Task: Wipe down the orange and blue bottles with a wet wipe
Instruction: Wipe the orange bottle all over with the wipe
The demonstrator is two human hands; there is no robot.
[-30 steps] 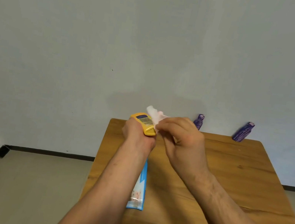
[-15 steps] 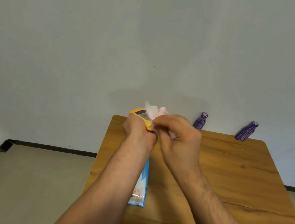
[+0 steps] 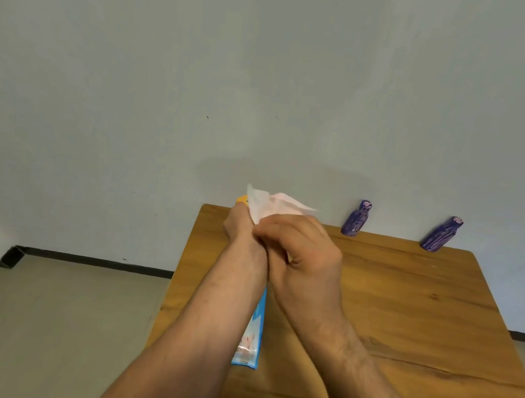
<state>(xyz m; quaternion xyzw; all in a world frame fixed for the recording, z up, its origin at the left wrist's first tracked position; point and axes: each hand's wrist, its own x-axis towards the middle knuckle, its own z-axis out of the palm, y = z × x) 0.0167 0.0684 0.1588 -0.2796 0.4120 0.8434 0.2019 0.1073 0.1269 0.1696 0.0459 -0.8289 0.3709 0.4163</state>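
Observation:
My left hand (image 3: 240, 230) grips the orange bottle (image 3: 241, 200) above the table's far left corner; only a sliver of its top shows past the wipe. My right hand (image 3: 301, 250) holds a white wet wipe (image 3: 270, 207) pressed over the bottle, its loose end sticking up. Two blue-purple bottles stand at the table's far edge against the wall, one near the middle (image 3: 356, 218) and one leaning further right (image 3: 441, 234).
The wooden table (image 3: 409, 310) stretches to the right and toward me. A blue wet-wipe packet (image 3: 252, 339) lies on it under my forearms. Beige floor and a black baseboard lie to the left, with a pale wall behind.
My right hand has slid the wipe over the orange bottle, covering most of it. The bottle's label that showed earlier is now hidden. Both hands stay close together.

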